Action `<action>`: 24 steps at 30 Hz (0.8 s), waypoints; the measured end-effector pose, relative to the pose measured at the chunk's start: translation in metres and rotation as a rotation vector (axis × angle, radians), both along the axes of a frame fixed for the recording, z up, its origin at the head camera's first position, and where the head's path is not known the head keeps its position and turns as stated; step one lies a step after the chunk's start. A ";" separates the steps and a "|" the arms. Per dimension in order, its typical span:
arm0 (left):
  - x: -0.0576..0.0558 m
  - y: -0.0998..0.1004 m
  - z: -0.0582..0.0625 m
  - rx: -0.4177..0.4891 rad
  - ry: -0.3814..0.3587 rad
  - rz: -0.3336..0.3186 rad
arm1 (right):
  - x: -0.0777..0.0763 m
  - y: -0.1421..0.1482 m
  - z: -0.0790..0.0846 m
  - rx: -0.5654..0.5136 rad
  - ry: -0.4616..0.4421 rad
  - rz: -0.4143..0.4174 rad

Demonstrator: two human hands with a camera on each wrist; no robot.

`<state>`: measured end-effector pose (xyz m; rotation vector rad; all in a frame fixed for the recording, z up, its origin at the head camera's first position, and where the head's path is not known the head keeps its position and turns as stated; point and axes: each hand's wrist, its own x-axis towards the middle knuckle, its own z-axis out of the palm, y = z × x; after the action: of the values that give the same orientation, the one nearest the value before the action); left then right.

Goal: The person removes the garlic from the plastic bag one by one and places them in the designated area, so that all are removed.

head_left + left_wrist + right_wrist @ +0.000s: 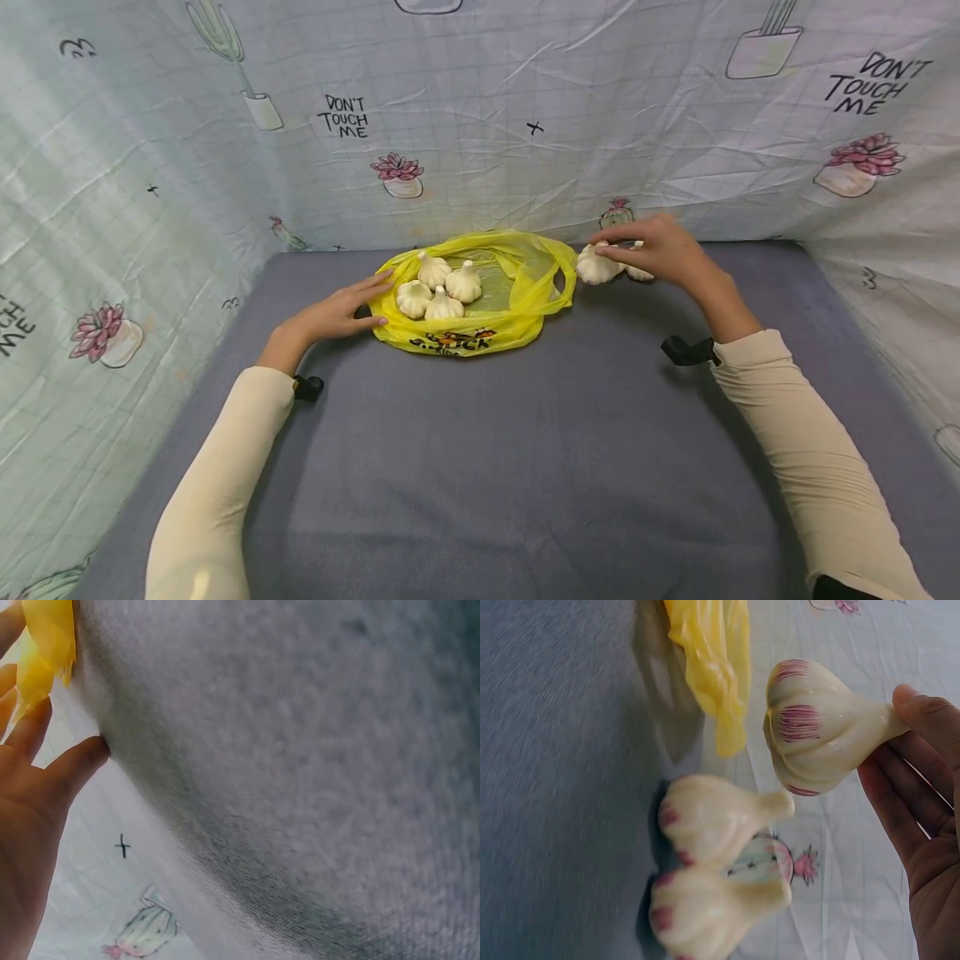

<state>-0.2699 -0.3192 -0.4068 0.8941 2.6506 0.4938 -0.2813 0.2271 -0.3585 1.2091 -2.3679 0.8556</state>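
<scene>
A yellow plastic bag (517, 331) lies with its mouth spread on the dark cloth, and several white garlic bulbs (463, 283) sit in its left half. My left hand (330, 318) rests at the bag's left edge, fingers spread and their tips touching the plastic. To the right of the bag, my right hand (663, 252) pinches one garlic bulb (810, 727) by its stem, with the purple-streaked round end pointing away from the fingers. Two more garlic bulbs (712, 817) stand side by side on the cloth below it; in the head view the hand partly hides them.
A grey-blue cloth (480, 467) covers the table. Behind it and along both sides hangs a pale printed sheet (480, 100) with plant drawings, close behind the bag. The bag's loose handle (562, 279) points toward the right hand.
</scene>
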 end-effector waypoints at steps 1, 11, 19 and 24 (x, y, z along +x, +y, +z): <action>0.001 0.000 0.000 -0.003 0.002 -0.005 | 0.002 0.003 0.000 0.006 -0.005 -0.014; 0.003 0.004 -0.002 -0.043 -0.025 0.000 | 0.013 0.040 -0.001 0.050 0.018 -0.156; 0.002 0.005 -0.002 -0.046 -0.009 0.024 | 0.019 0.066 -0.004 0.034 0.083 -0.170; 0.002 0.007 0.000 -0.019 0.020 0.049 | 0.025 0.080 -0.005 0.050 0.091 -0.219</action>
<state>-0.2679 -0.3127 -0.4068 0.8355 2.6963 0.4730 -0.2562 0.3067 -0.3634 0.9617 -2.4047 0.6599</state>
